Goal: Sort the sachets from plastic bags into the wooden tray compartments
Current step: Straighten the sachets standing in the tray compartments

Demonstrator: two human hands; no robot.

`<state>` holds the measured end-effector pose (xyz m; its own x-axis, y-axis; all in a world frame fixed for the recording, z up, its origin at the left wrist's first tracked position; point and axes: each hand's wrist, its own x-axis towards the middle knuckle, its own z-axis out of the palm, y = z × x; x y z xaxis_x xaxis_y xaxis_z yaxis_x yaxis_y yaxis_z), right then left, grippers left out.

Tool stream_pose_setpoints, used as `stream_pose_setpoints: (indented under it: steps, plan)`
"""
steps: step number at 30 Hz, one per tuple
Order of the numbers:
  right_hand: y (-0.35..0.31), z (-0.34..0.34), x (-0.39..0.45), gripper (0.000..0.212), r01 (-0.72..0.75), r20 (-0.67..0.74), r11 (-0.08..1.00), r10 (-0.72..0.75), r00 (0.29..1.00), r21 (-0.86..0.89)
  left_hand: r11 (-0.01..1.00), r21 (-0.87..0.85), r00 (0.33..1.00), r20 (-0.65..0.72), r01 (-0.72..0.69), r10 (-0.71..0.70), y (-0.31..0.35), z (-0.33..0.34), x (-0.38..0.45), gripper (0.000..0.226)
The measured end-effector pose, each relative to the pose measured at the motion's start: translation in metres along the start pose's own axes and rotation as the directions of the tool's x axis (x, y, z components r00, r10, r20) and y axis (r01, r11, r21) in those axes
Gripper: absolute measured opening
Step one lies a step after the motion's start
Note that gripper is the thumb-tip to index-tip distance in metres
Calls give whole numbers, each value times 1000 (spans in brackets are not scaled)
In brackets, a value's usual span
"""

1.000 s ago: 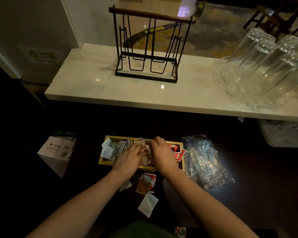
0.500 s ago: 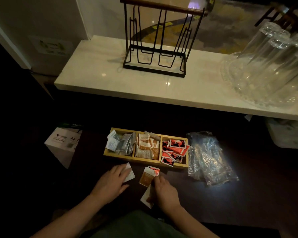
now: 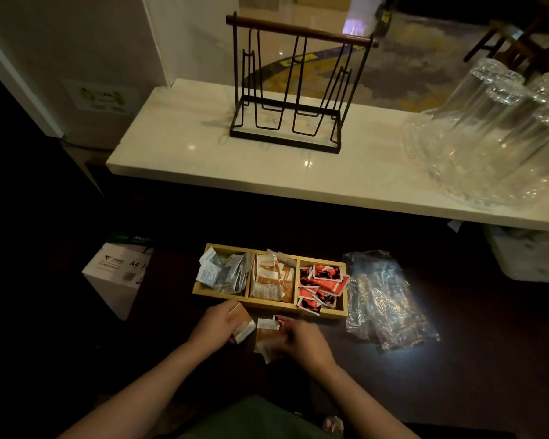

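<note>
Much of the scene is lost in darkness: the low dark surface (image 3: 393,384) carrying the work can barely be made out, and both forearms are cut off by the bottom edge. The right hand (image 3: 301,339) is blurred, so its exact grip cannot be told; it is seen laid over a small heap of loose sachets (image 3: 267,335), with at least one brown-and-white packet and a red one showing beside the fingers. The left hand (image 3: 217,324) is closed around a brown-and-white sachet (image 3: 243,324), pinched at its near edge just in front of the tray.

One wooden tray (image 3: 267,305) is seen, divided into three compartments. The left compartment is filled with pale blue-white sachets (image 3: 222,274), the middle with brown-and-white sachets (image 3: 271,278), the right with red sachets (image 3: 320,286); the piles overlap too much to be counted. Just right of the tray, crumpled clear plastic bags (image 3: 384,299) are lying in a bright patch of light; their number cannot be separated.

One white paper box (image 3: 114,274) is partly swallowed by shadow at the left. On the pale counter (image 3: 203,166) above, one black wire rack (image 3: 292,90) with a wooden top bar is standing, and upturned glasses (image 3: 501,122) on a glass tray are cut off at the right edge.
</note>
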<state>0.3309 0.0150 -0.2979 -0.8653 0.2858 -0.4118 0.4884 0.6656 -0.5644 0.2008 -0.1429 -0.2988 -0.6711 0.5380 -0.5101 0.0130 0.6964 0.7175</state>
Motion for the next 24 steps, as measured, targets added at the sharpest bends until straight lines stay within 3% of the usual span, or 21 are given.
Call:
stream_pose_setpoints:
  steps: [2,5,6,8,9,11,14,16,20,24]
  plan:
    - [-16,-19,0,10,94,-206,992,-75,976,83,899,-396,977,175,187,-126,8,-4,-2,15]
    - [-35,-29,0,14,291,-482,954,-220,848,77,663,-677,944,290,320,-159,18,-5,-7,23]
    - [-38,-26,0,17,337,-483,941,-283,829,27,579,-740,937,316,342,-150,21,-5,-7,26]
    - [-40,-16,0,22,403,-359,914,-390,848,-40,459,-808,927,355,369,-122,29,-4,-10,36]
    - [-38,-11,-1,26,436,-276,897,-437,856,-67,451,-818,932,345,358,-114,31,-4,-11,36]
    - [-28,0,0,34,492,-234,863,-505,831,-114,572,-775,963,233,269,-137,31,-3,-9,24]
    - [-14,6,3,35,323,-307,945,-320,896,-43,654,-728,971,73,207,-227,20,-8,-3,17]
    - [-5,13,4,38,275,-203,947,-306,930,-168,659,-727,967,29,195,-254,16,-14,-2,14]
    - [3,38,4,51,347,15,774,-401,916,-530,681,-711,970,4,174,-244,18,-17,-6,19]
    - [6,45,10,46,372,52,684,-440,896,-627,698,-679,957,30,230,-287,14,-12,-8,14]
